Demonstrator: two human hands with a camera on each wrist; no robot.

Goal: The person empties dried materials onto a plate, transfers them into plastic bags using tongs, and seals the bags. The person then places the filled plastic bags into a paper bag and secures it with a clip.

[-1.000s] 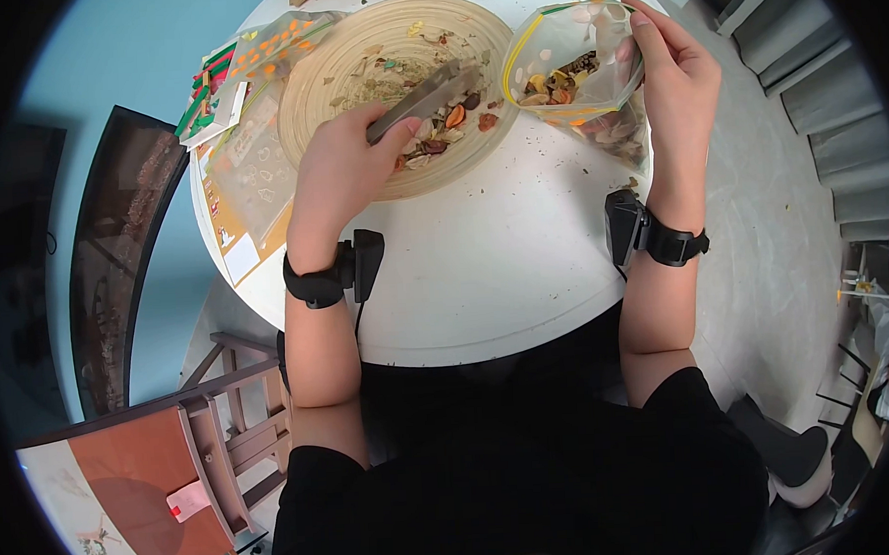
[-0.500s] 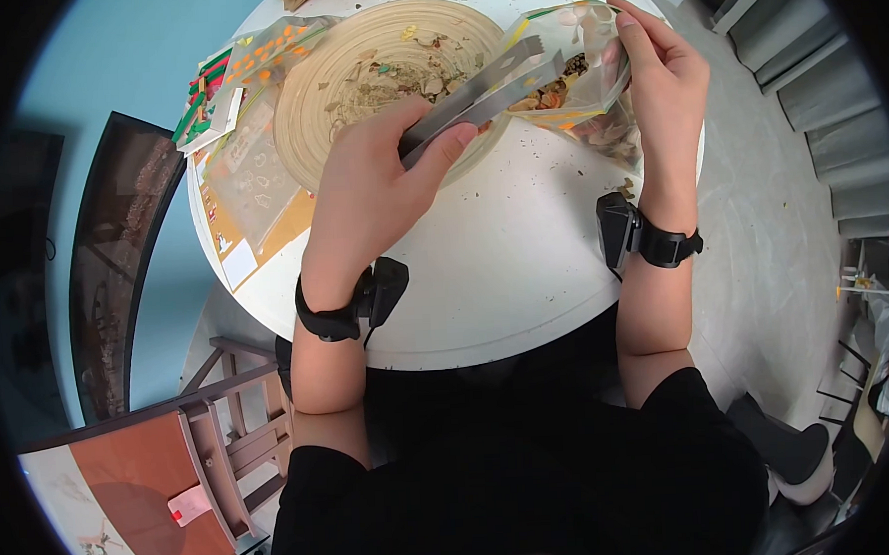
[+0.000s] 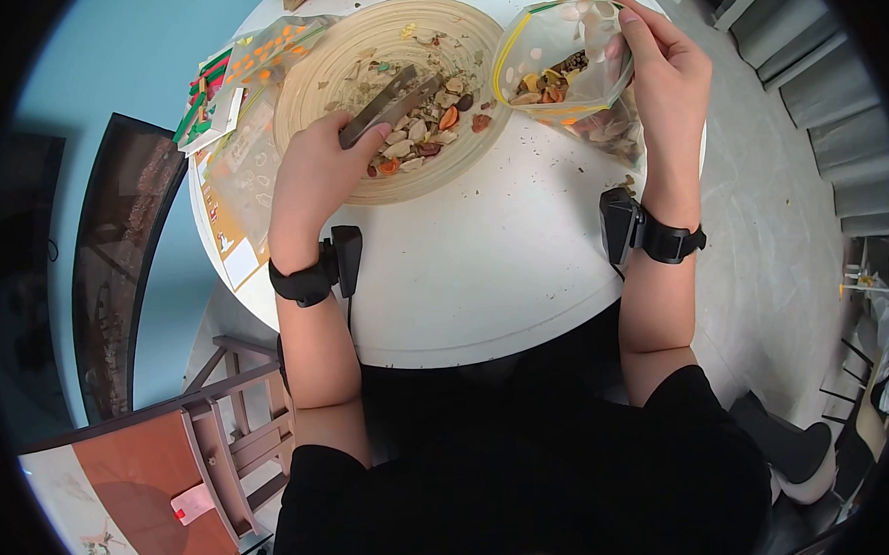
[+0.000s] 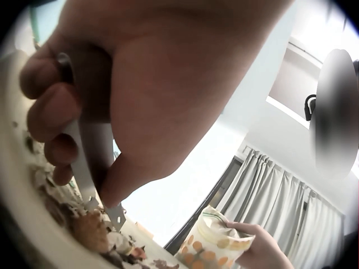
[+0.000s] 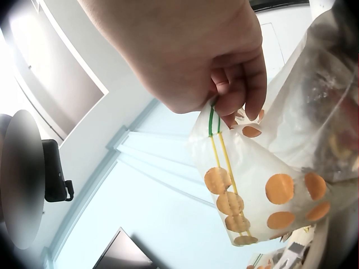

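In the head view the left hand (image 3: 321, 174) grips metal tongs (image 3: 382, 107) over a round wooden plate (image 3: 308, 95) with dried petals and pieces on it. In the left wrist view the fingers curl round the tongs (image 4: 84, 162), whose tips are among the pieces; whether they hold one cannot be told. The right hand (image 3: 669, 89) pinches the rim of an open zip bag (image 3: 563, 29) with dried pieces inside, right of the plate. Orange dots mark the bag (image 5: 280, 190) in the right wrist view, where the right hand (image 5: 196, 67) holds its corner.
A second bag of dried pieces (image 3: 612, 131) lies under the open one. Left of the plate are an orange-dotted bag (image 3: 276, 47), a clear bag (image 3: 247, 177) and a white box (image 3: 215, 124) with red and green items. Crumbs dot the white table (image 3: 474, 276).
The left hand swung the tongs right to the open bag's mouth, then back left over the plate. The right hand stays on the bag's rim, having shifted slightly.
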